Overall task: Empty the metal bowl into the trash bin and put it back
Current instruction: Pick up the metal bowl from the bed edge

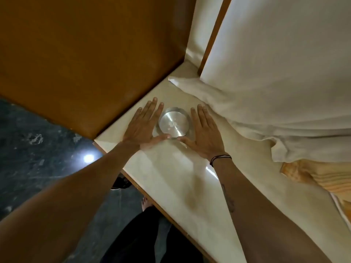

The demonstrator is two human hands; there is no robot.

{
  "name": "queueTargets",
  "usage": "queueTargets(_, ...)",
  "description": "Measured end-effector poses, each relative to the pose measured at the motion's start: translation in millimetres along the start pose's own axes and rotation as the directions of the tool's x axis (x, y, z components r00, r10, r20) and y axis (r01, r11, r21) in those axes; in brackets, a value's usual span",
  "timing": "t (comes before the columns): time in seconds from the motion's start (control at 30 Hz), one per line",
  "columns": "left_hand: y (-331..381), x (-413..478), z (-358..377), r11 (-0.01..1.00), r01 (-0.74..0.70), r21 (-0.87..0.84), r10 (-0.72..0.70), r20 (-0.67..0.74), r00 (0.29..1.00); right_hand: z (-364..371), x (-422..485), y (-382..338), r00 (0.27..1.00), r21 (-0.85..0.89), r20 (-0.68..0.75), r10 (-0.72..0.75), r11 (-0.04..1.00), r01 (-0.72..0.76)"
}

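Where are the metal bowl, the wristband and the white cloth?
metal bowl [172, 123]: head view, middle of its shiny base.
wristband [220, 159]: head view, on the right wrist.
white cloth [218, 99]: head view, its folded edge.

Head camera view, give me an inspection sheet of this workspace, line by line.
Surface: pale glossy counter, bare in front.
Job's things: metal bowl upright on counter, looks empty; trash bin not seen.
Clutter: white cloth and a yellow striped cloth along the counter's right side.
Grippers: left hand and right hand flat, fingers spread, flanking bowl, thumbs at its near rim.
Cables: nothing seen.
Surroundings: brown panel, dark floor.
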State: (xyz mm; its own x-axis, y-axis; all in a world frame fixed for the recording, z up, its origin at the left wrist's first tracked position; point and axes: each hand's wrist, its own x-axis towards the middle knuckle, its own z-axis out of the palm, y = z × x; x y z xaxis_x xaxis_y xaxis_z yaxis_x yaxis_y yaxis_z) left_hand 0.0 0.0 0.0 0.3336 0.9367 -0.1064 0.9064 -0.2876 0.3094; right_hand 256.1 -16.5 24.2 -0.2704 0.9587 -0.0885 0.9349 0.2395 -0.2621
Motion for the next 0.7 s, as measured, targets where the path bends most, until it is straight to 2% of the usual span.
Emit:
queueTargets(0.2, -13, 4, 13, 0.997, -0.022, -0.079, 0.028, 0.079, 0.996, 20, 7, 1, 0.996, 0.079, 0.081, 0.034, 0.996, -0.040)
queueTargets(0.37, -8, 8, 13, 0.989, -0.016, -0.147, 0.025, 0.058, 0.998, 28, 9, -1, 0.993, 0.209, 0.103, 0.060, 0.975, -0.080)
queueTargets(0.5, -2, 7, 10, 0.981, 0.049, -0.185, -0.039, 0.059, 0.998, 30, 8, -2, 0.990, 0.246, 0.114, 0.077, 0.964, -0.103)
queueTargets(0.7, -10, 7, 13, 0.977, 0.031, -0.210, -0.010, 0.097, 0.995, 26, 6, -8, 0.987, 0.296, 0.130, 0.099, 0.946, -0.134)
